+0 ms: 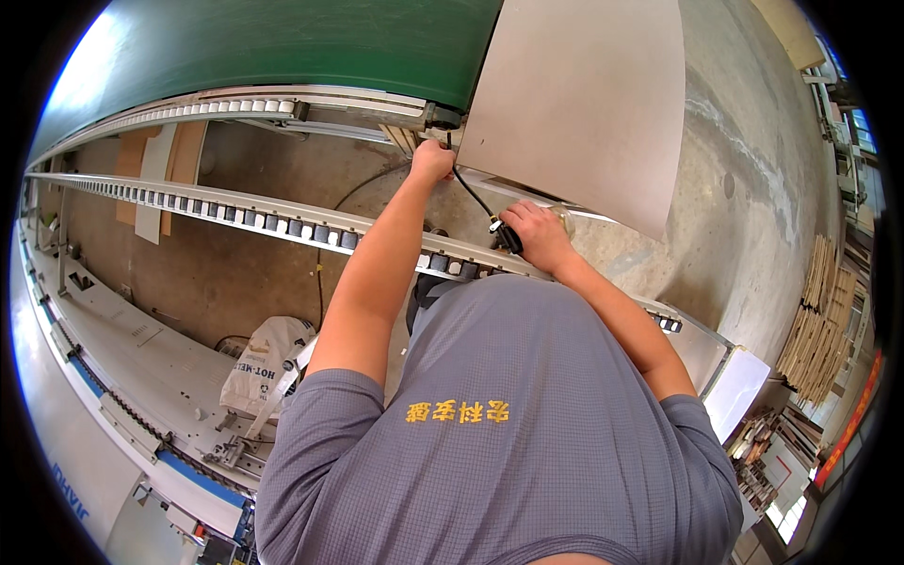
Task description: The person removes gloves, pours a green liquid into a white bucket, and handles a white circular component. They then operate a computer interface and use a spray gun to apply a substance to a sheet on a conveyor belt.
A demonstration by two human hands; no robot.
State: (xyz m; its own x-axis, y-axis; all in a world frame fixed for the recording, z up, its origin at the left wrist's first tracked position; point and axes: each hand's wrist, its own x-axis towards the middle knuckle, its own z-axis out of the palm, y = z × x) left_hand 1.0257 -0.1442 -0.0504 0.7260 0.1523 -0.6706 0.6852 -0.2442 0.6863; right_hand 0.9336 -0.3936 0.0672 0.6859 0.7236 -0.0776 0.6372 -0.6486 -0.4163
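My right hand (539,234) is wrapped over a black tool (508,237) with a metal fitting on its near side. A thin black hose (474,191) runs from that fitting up toward the end of the green conveyor. Past the fingers shows a pale rounded part, and I cannot tell whether it belongs to the tool. Reaching farther forward, my left hand (433,162) is closed right beside the hose's upper stretch, below the conveyor's corner. What its fingers grip is hidden.
A green conveyor belt (311,47) spans the far left, beside a large pale board (584,104). A roller rail (254,215) crosses under my forearms. One printed white sack (268,363) sits lower left. Stacked wooden strips (817,320) stand at right.
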